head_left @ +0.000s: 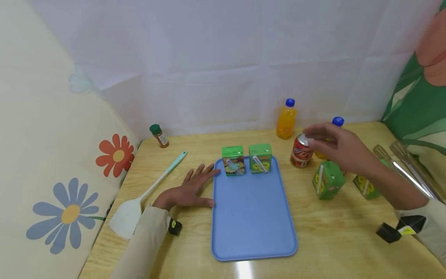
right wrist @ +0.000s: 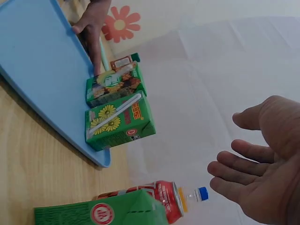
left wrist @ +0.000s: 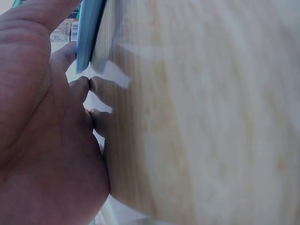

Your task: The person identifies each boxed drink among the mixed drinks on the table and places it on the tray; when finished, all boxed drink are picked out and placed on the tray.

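Observation:
A blue tray (head_left: 252,217) lies in the middle of the wooden table (head_left: 334,236). Two green juice boxes (head_left: 233,160) (head_left: 260,157) stand at its far end. My left hand (head_left: 189,188) rests flat on the table, fingers straight, touching the tray's left edge (left wrist: 89,33). My right hand (head_left: 331,144) hovers over a red soda can (head_left: 301,152) standing right of the tray. In the right wrist view the right hand's fingers (right wrist: 243,176) are spread and loosely bent, apart from the can (right wrist: 157,199), holding nothing.
Two more green juice boxes (head_left: 327,181) (head_left: 366,188) stand right of the can. At the back are two orange bottles (head_left: 286,119) (head_left: 337,121) and a spice jar (head_left: 159,135). A white spatula (head_left: 139,201) lies at the left, metal tongs (head_left: 404,164) at the right.

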Demonstrator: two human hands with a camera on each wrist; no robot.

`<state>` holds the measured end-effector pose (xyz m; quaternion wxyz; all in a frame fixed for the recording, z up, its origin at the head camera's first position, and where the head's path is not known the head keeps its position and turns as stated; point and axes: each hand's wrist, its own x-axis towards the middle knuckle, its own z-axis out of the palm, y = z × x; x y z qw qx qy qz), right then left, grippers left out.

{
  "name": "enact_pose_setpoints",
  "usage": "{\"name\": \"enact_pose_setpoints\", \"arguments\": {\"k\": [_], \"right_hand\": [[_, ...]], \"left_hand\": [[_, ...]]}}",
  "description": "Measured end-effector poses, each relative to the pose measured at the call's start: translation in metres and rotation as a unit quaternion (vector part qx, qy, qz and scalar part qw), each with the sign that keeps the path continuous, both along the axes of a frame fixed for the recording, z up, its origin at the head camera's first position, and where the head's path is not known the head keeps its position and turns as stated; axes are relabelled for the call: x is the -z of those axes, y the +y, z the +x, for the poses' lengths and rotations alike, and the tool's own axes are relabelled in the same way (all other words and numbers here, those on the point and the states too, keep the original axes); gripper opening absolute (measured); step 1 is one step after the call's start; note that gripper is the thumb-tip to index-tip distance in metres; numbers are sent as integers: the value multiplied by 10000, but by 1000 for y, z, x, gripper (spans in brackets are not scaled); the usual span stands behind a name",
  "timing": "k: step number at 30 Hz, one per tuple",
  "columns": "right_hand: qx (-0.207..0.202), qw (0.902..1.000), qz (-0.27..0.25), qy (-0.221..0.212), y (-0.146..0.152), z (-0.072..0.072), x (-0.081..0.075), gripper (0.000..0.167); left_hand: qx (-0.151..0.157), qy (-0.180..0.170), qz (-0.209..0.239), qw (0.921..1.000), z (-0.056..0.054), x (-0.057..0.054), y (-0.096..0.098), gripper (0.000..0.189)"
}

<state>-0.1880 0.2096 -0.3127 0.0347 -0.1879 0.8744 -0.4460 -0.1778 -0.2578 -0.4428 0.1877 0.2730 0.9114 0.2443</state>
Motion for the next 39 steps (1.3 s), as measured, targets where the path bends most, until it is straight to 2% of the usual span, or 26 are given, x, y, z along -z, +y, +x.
{"name": "enact_pose_setpoints", "arguments": {"k": [6, 12, 16, 19, 23, 26, 32, 39], "right_hand": [[341, 9989, -72, 329, 15, 29, 17, 41], [967, 9932, 319, 560, 30, 57, 42, 44], [1308, 9875, 562, 673, 33, 68, 56, 51], [1463, 9857, 630, 551, 32, 72, 64, 62], [1612, 9852, 578, 46, 28, 75, 75, 80], [1816, 9804, 701, -296, 22, 74, 82, 89], [2169, 9707, 940, -437, 16, 71, 93, 95], [2389, 9683, 530, -500, 14, 71, 102, 98]], "left_hand": [[3, 56, -11, 10000, 0, 1, 0, 101], [46, 21, 71, 10000, 0, 0, 4, 101], [61, 51, 10, 10000, 0, -2, 6, 101], [49, 93, -12, 9999, -1, -3, 5, 101], [61, 111, -4, 9999, -2, -2, 4, 101], [55, 110, 10, 9999, -2, -1, 3, 101], [9, 75, 65, 10000, 1, 0, 2, 101], [-13, 99, 9, 10000, 0, 2, 1, 102]]}}
